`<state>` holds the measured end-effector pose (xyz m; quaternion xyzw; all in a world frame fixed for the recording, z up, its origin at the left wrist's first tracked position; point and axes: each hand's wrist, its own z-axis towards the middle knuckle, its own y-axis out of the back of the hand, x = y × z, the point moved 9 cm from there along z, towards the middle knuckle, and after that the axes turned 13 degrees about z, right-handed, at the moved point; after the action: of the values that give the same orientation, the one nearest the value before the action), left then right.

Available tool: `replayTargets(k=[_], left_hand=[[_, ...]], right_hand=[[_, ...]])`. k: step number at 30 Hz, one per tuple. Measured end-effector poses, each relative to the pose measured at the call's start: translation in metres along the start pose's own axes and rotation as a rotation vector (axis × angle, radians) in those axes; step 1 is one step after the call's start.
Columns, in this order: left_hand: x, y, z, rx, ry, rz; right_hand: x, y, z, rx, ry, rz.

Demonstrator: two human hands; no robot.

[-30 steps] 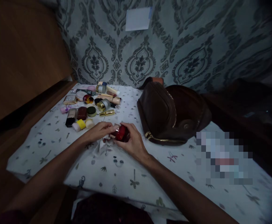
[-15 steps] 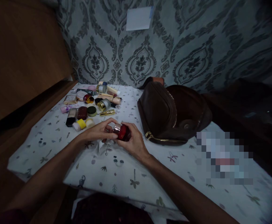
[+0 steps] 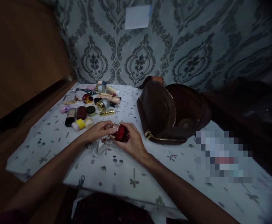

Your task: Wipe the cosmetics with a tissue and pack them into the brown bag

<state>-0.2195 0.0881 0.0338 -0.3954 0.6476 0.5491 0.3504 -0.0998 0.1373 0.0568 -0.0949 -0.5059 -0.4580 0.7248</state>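
A small red cosmetic jar with a shiny silvery lid point(image 3: 120, 133) is held low over the cloth between both hands. My right hand point(image 3: 134, 141) wraps its fingers and thumb round the red body from the right. From the left, my left hand point(image 3: 100, 130) has its fingers curled on the lid end. A white crumpled bit of cloth point(image 3: 101, 147) shows just under the left fingers. Closest to the hands on the table lie a gold lipstick tube point(image 3: 107, 112), a round cream-coloured item point(image 3: 89, 122) and a yellow-banded small container point(image 3: 79, 123).
Several cosmetics, among them a dark round jar point(image 3: 91, 110) and a gold-capped jar point(image 3: 103, 104), cluster at the back left. A brown leather bag point(image 3: 159, 112) stands unzipped to the right. A blurred-out item point(image 3: 223, 158) lies farther right on the patterned tablecloth point(image 3: 128, 174).
My left fingers have shifted their grip over the jar's lid, with the thumb now higher. My right hand keeps its hold. The whole view has drifted slightly.
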Motion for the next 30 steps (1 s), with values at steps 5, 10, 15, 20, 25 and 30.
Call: replayTargets(k=[5, 10, 15, 20, 25, 30], left_hand=[[-0.017, 0.010, -0.004, -0.084, -0.122, 0.096], [-0.004, 0.014, -0.001, -0.141, -0.064, 0.137], [-0.005, 0.012, 0.000, -0.120, -0.064, 0.179], [-0.012, 0.015, -0.003, -0.146, -0.103, 0.220], [-0.011, 0.011, 0.000, -0.145, -0.100, 0.345], [-0.020, 0.008, -0.004, -0.099, -0.152, 0.235]], right_hand=[[-0.014, 0.002, 0.002, -0.060, -0.043, 0.108], [-0.014, 0.002, 0.001, -0.076, -0.040, 0.107], [-0.017, 0.001, 0.001, -0.063, -0.058, 0.113], [-0.023, 0.001, 0.002, -0.074, -0.085, 0.152], [-0.017, 0.001, 0.002, -0.069, -0.043, 0.109], [-0.025, 0.001, 0.003, -0.070, -0.113, 0.178]])
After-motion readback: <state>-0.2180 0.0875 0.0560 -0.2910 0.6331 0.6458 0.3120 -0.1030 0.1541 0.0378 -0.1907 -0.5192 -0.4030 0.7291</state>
